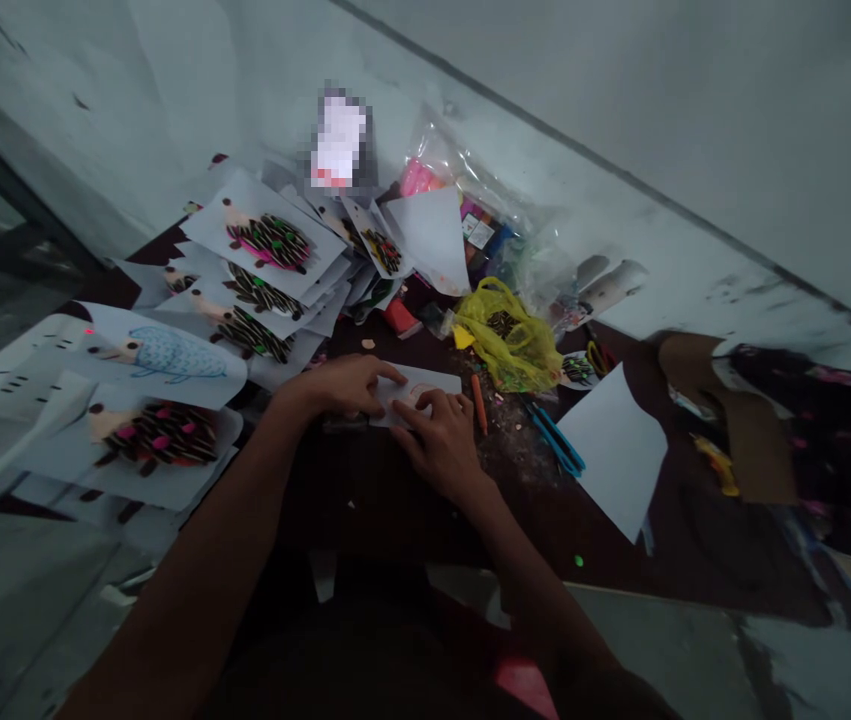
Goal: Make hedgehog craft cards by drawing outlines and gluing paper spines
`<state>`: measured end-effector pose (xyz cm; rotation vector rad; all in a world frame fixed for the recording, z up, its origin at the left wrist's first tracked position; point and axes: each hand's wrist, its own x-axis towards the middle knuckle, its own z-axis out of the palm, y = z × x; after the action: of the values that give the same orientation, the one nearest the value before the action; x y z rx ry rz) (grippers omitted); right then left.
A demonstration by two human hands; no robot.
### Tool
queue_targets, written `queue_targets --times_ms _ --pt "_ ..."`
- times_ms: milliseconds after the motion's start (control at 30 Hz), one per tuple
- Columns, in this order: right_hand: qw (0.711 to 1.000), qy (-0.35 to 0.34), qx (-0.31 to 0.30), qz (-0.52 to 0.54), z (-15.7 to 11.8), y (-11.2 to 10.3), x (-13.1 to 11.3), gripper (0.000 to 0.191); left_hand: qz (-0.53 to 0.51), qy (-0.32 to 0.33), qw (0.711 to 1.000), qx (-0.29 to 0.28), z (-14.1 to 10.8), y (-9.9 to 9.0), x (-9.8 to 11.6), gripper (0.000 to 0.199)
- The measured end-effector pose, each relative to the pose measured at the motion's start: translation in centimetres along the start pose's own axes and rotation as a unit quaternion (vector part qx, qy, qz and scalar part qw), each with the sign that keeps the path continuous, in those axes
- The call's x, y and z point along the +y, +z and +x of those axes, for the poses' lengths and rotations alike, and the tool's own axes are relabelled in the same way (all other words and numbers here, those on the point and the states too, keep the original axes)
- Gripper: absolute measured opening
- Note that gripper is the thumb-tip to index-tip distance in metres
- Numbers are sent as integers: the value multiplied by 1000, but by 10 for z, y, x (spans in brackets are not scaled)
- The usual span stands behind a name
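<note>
A small white sheet of paper [434, 378] lies on the dark table in front of me, with a faint orange-brown outline on it. My left hand [346, 385] rests at the sheet's left side, index finger and thumb apart and touching the paper. From the right, my right hand [440, 435] lies over the lower part of the sheet, its fingers bent and apart with the tips on the paper. Neither hand visibly grips anything. Just right of the sheet is an orange crayon-like stick [479, 404]. A blue-handled tool [556, 440], perhaps a cutter, lies farther right.
Paper sheets with clay-like hedgehogs [271, 240] are piled at left, near a blue hedgehog drawing [177, 355]. Behind are a lit, blurred-out screen [340, 140], a yellow net bag [511, 335] and clear plastic packaging [462, 165]. A blank sheet [612, 450] and cardboard [759, 450] lie right.
</note>
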<state>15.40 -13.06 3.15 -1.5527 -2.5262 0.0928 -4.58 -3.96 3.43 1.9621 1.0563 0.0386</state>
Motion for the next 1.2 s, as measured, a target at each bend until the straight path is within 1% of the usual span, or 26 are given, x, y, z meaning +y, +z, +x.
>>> queue_targets --times_ms 100,333,433,567,700,833,967,1067,1200 --pt "1000 -4 -8 -2 2 1 -1 36 -1 1 1000 -2 -1 0 0 69" --pt "1000 -5 -1 17 2 3 0 33 4 2 1000 -5 1 0 -1 70" --pt "1000 1 15 23 -2 3 2 34 1 -3 1000 -10 1 0 -1 71" --pt "999 28 37 7 -6 2 6 33 10 -9 1000 -8 1 0 0 70" --pt "998 44 51 -3 -5 1 12 32 11 -12 1000 -11 0 0 0 69" --pt "999 30 31 -19 -1 -1 11 30 2 -11 1000 -7 1 1 -2 70" --pt "999 31 5 -34 2 -3 8 28 3 -3 1000 -4 3 2 -5 70" --pt "999 30 5 -31 2 -3 9 27 -5 -7 1000 -8 3 2 -6 71" --pt "999 26 24 -7 -2 -3 11 28 -10 -9 1000 -15 2 1 -3 72"
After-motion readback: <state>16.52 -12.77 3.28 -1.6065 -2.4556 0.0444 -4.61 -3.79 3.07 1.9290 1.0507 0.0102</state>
